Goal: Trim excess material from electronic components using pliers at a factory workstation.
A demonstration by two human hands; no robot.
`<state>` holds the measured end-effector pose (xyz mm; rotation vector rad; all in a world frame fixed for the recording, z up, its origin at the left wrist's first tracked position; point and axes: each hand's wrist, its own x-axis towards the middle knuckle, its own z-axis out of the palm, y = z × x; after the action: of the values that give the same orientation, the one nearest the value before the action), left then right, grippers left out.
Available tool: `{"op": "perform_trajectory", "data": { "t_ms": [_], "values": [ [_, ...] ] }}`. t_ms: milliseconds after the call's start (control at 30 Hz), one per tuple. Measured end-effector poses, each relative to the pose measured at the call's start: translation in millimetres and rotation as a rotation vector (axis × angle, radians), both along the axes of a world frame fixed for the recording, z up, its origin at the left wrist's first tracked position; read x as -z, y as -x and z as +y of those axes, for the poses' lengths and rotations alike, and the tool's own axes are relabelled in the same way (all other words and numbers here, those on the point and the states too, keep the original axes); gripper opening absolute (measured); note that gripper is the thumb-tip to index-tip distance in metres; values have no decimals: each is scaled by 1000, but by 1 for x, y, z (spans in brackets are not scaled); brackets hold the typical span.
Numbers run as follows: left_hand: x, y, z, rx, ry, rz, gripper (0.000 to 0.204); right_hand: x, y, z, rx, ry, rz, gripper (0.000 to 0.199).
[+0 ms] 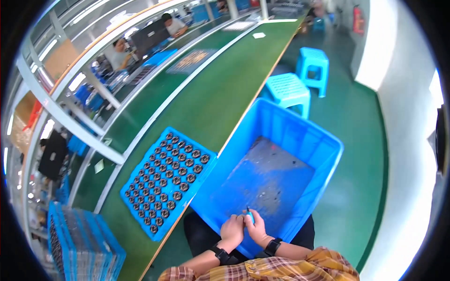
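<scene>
Both of my hands meet over the near end of a big blue plastic bin (328, 154). My right hand (257, 230) is closed around a small tool with a teal handle (251, 217) and a dark, narrow tip pointing away from me; its exact kind is not clear. Pressed against it, my left hand (232, 229) has its fingers curled in, and whatever they may hold is hidden. To the left, a blue tray (209, 167) lies on the green bench, carrying rows of small round dark metal parts (168, 161). One spot near its right side has no part.
A green workbench (225, 93) runs away along my left. Stacked blue trays (84, 239) stand at its near left. Two light-blue stools (288, 89) are beyond the bin, a white wall (408, 140) to the right. Across the line, people sit by another tray of parts (192, 61).
</scene>
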<state>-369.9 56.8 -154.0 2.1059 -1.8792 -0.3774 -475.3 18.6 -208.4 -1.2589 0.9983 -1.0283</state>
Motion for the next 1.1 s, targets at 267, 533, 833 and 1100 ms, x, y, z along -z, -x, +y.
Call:
{"op": "perform_trajectory", "data": {
  "t_ms": [267, 533, 833, 1100],
  "values": [
    [51, -8, 12, -6, 76, 47, 16, 39, -1, 6, 43, 103, 210, 34],
    [47, -11, 7, 26, 95, 73, 22, -18, 38, 22, 30, 511, 876, 42],
    [25, -9, 29, 88, -24, 2, 19, -49, 61, 44, -365, 104, 1373, 67],
    [36, -17, 36, 124, 3, -6, 19, -47, 64, 41, -360, 51, 1222, 67]
  ]
}}
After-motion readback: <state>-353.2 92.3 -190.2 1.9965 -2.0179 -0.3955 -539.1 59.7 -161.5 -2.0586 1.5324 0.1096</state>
